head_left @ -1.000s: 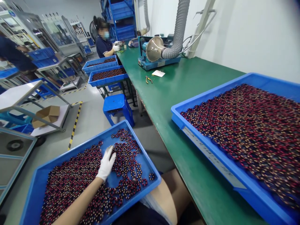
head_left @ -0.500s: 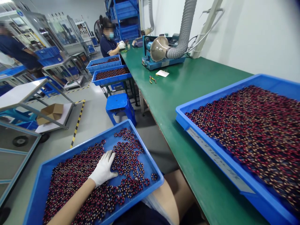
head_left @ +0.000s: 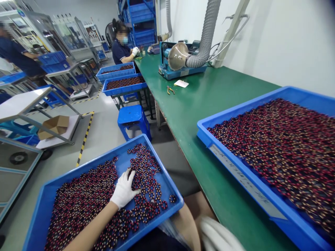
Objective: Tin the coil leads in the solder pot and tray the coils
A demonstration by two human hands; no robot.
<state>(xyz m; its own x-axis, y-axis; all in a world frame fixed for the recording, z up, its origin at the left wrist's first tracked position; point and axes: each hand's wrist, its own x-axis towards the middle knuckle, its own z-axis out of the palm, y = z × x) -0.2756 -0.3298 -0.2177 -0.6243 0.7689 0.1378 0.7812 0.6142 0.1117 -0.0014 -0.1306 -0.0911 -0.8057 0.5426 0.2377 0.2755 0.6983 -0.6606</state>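
Head view: the left hand (head_left: 123,191) lies open on small red rings (head_left: 141,170), holding none I can see, and bare spots show in the blue tray (head_left: 91,163). The right hand (head_left: 217,235) is cut off, so I cannot tell its hold.

Dozens of small wound toroid coils (head_left: 146,174), dark rings banded red and copper, lying flat and crowded in a blue plastic tray (head_left: 86,164), looser toward the right. Left hand (head_left: 123,190), white-gloved, palm-down on the coils, fingers spread. Right hand (head_left: 217,235), also gloved, blurred, just beyond the tray's near right corner.
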